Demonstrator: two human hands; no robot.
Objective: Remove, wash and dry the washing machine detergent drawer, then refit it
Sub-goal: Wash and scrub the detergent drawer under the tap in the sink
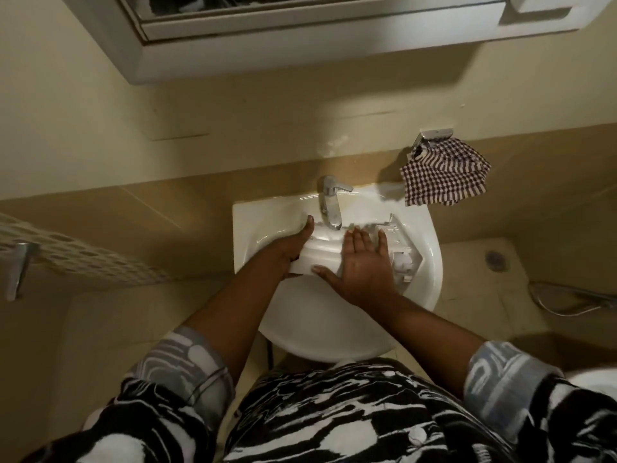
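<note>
a home bathroom: white basin (430,262) with chrome tap (330,202), tiled walls, mirror cabinet (300,38) above, checked cloth (445,177) on a wall holder.

White washbasin (429,262), chrome tap (330,202) on its back rim, white detergent drawer (320,254) across its bowl

A black-and-white patterned top (334,422) has rolled grey cuffs (182,359).

You've got wht drawer (320,259) in glossy wht sink (430,248). Tap (330,202): chrome silver. Cloth (444,178): maroon/wht check. Wall (66,111): cream up top, tan tile lower. Your sleeves (160,412): blk/wht swirl print, cuffs grey-wht. Basket (83,259): wht, hole pattern.
</note>
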